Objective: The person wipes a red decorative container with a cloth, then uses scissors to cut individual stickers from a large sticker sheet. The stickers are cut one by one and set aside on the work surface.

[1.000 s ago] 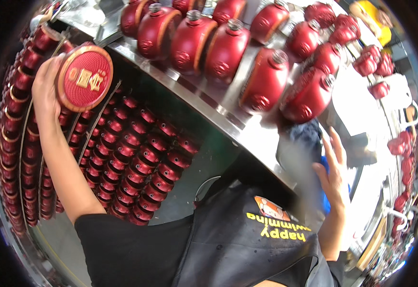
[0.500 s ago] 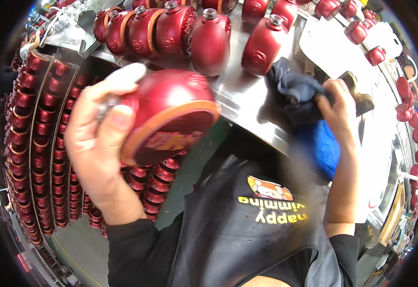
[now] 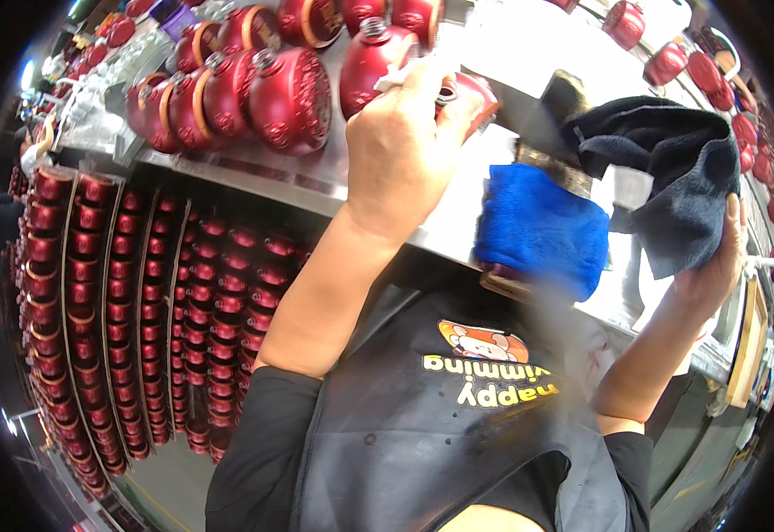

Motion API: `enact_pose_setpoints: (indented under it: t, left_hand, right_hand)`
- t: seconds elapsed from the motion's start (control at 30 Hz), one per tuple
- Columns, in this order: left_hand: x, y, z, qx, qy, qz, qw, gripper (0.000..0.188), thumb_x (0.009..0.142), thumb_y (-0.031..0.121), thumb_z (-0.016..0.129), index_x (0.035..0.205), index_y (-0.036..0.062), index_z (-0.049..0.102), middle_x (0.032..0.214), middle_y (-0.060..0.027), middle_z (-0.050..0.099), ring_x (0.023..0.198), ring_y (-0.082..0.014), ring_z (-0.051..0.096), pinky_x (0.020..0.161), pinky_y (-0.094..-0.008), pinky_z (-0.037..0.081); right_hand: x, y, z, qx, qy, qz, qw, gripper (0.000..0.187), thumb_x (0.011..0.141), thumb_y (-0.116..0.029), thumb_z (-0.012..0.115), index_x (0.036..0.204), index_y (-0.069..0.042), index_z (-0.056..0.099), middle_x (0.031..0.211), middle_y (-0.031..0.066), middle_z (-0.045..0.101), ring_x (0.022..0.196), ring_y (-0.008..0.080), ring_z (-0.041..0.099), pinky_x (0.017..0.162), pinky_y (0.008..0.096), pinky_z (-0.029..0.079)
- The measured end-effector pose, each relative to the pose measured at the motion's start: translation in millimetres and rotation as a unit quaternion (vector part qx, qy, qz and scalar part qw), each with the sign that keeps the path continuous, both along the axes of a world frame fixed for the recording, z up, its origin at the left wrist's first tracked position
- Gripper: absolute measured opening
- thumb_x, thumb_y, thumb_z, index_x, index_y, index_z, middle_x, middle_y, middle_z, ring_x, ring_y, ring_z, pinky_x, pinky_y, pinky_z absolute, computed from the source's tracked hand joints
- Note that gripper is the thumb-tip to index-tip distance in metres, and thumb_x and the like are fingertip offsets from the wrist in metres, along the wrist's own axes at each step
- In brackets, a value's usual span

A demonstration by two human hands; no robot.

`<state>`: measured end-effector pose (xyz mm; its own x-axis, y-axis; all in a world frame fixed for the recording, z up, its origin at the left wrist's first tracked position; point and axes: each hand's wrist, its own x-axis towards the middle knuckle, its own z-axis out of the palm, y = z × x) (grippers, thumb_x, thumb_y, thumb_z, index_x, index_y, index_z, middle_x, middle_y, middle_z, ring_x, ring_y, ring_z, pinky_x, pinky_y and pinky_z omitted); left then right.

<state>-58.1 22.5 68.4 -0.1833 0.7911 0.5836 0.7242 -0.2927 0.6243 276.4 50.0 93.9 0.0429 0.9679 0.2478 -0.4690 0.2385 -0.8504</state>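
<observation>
My left hand is over the metal table, fingers closed around the neck of a red bottle. White material covers or lies at its fingertips; much of that bottle is hidden behind the hand. Just left of it another rounded red bottle stands upright. At the right, my right hand grips a dark navy cloth, which is spread and hangs over the fingers. Between the hands a bright blue fuzzy cloth is draped over something at the table's near edge.
More red bottles stand in rows at the table's far left. Racks of red bottles fill the left below the table edge. Red bottles line the far right. A wooden frame is at the right.
My left hand has carried the red bottle rightward and away from me, over the table. My right hand has moved right and nearer me, and the dark cloth, bunched before, is now spread out.
</observation>
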Motion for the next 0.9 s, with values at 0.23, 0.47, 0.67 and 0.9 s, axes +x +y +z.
enact_pose_setpoints:
  t: [0.23,0.47,0.67,0.9]
  left_hand:
    - [12,56,-14,0.016,0.045,0.005,0.999,0.021,0.085,0.012,0.068,0.101,-0.0003,0.065,0.090,-0.0181,0.068,0.081,-0.0329,0.067,0.073,-0.0376,0.052]
    - [-23,72,-18,-0.045,0.007,0.070,0.997,0.023,0.088,0.015,0.068,0.102,-0.0023,0.064,0.091,-0.0206,0.068,0.083,-0.0336,0.066,0.075,-0.0384,0.051]
    - [-28,61,-7,-0.033,0.102,0.088,0.990,0.028,0.089,0.027,0.065,0.096,0.0009,0.060,0.082,-0.0208,0.066,0.076,-0.0381,0.064,0.066,-0.0445,0.049]
    - [-6,49,-8,-0.079,0.120,0.081,0.986,0.035,0.090,0.028,0.064,0.112,0.0022,0.056,0.099,-0.0236,0.064,0.090,-0.0414,0.062,0.078,-0.0461,0.048]
  right_hand:
    - [-27,-21,-12,-0.017,0.022,-0.071,0.997,0.040,0.088,-0.011,0.058,0.124,0.004,0.052,0.117,0.0178,0.058,0.108,0.0277,0.058,0.096,0.0400,0.047]
    - [-101,-5,-55,0.221,-0.656,-0.043,0.720,0.038,0.076,-0.021,0.073,0.105,-0.001,0.058,0.110,0.0163,0.054,0.106,0.0331,0.052,0.092,0.0420,0.045]
    - [-92,2,-56,0.197,-0.561,-0.102,0.797,0.049,0.084,-0.018,0.068,0.126,0.003,0.051,0.126,0.0214,0.048,0.119,0.0395,0.045,0.102,0.0467,0.038]
    - [-62,-28,-70,0.074,-0.631,-0.022,0.772,0.051,0.095,-0.031,0.056,0.135,0.000,0.048,0.141,0.0189,0.041,0.131,0.0369,0.040,0.108,0.0421,0.034]
